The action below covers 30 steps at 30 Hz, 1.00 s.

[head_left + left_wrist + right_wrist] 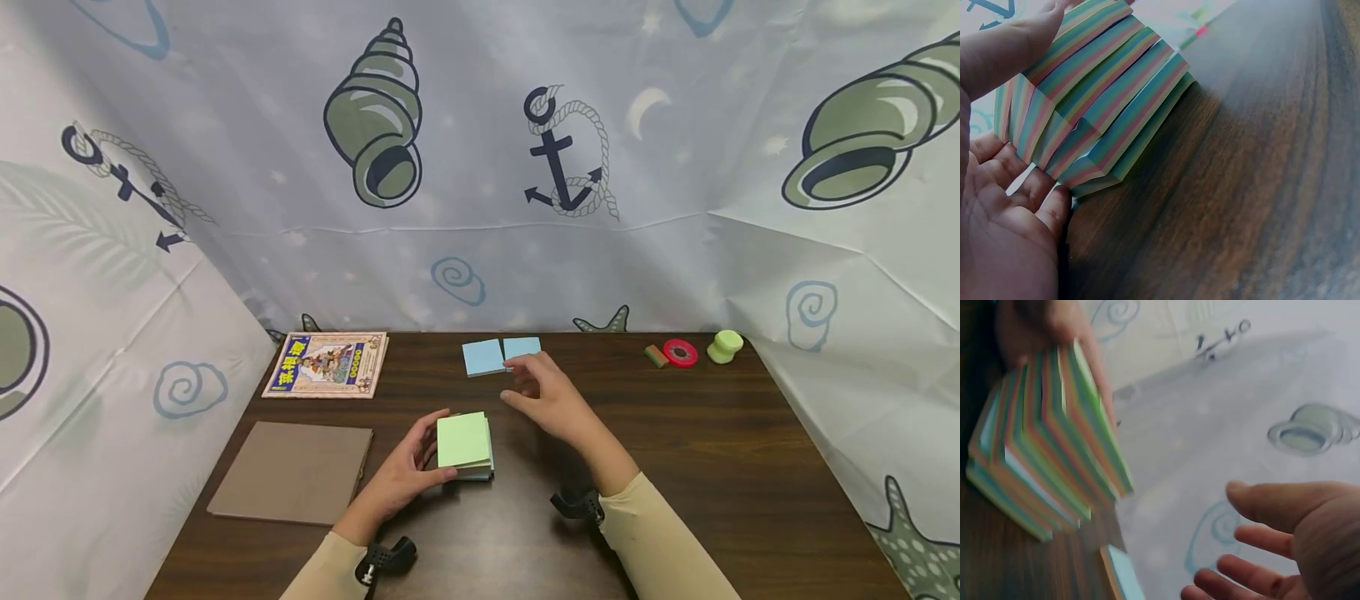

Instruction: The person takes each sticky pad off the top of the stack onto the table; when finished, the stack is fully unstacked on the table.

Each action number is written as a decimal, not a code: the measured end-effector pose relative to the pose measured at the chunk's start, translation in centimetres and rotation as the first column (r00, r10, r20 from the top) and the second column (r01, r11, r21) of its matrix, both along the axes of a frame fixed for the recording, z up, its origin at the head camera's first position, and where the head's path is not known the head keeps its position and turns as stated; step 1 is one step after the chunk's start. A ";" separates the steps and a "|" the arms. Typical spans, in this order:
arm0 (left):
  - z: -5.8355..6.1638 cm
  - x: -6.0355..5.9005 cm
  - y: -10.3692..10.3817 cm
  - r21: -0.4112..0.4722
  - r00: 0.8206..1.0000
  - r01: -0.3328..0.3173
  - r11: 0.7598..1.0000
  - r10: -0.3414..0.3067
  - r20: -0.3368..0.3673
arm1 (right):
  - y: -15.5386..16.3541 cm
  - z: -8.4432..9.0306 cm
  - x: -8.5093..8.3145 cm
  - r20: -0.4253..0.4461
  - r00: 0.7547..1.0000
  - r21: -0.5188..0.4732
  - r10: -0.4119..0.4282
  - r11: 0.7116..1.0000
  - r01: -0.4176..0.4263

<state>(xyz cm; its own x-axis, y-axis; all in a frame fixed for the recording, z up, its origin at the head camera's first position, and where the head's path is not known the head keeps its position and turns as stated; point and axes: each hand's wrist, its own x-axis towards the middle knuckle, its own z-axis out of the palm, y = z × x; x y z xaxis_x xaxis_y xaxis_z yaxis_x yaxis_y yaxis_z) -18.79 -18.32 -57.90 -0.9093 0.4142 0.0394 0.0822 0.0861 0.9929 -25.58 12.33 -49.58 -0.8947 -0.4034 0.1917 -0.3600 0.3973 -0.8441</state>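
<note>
Pale green paper is seen on top of a thick stack of square note pads (462,437), whose edges are banded in green, yellow, red and blue. The stack is placed near the middle of the desk (750,467), between the two hands, and its pads are set slightly out of line with one another. It is held at its left side by the left hand (405,471): its sides are gripped between the thumb and the curled fingers. Whether any of its weight is borne by the desk cannot be told.

The right hand (551,400) is held well apart from the stack, its thumb and fingers parted widely, with nothing gripped between them. Two light blue pads are laid side by side beyond it: the left blue pad (483,357) is left in plain view, while the right blue pad (522,344) is partly covered by the fingers in the head view.

At the far left, an illustrated book (327,365) is laid flat, with a brown board (292,472) placed nearer. At the far right, a small two-toned block (656,357), a red disc (680,352) and a light green spool-shaped object (724,347) are lined up.
</note>
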 end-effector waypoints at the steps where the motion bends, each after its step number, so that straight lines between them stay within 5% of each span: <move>1: 0.0 0.0 0.0 0.002 1.000 0.000 1.000 0.000 0.001 | -0.2 0.2 0.4 -0.003 1.000 0.015 0.029 0.999 -0.029; 6: -0.2 -0.1 0.4 0.000 1.000 0.015 1.000 -0.015 -0.002 | -0.7 0.8 1.9 0.023 0.991 0.031 0.134 0.990 -0.135; 18: -0.1 0.0 0.2 -0.005 1.000 0.006 1.000 -0.006 -0.020 | -2.1 0.9 3.1 -0.010 0.970 0.071 0.243 0.968 -0.242; 30: -0.2 0.0 0.1 -0.045 1.000 0.007 0.999 -0.006 0.005 | -2.5 0.3 3.3 -0.015 0.968 0.211 0.252 0.947 -0.243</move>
<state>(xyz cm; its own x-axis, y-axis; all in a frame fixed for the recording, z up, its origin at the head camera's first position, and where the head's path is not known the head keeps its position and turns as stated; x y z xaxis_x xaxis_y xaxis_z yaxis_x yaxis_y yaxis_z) -18.82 -18.26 -58.10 -0.9068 0.4213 0.0160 0.0777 0.1298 0.9885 -22.28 9.87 -49.31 -0.7551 -0.6454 0.1154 -0.5014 0.4550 -0.7359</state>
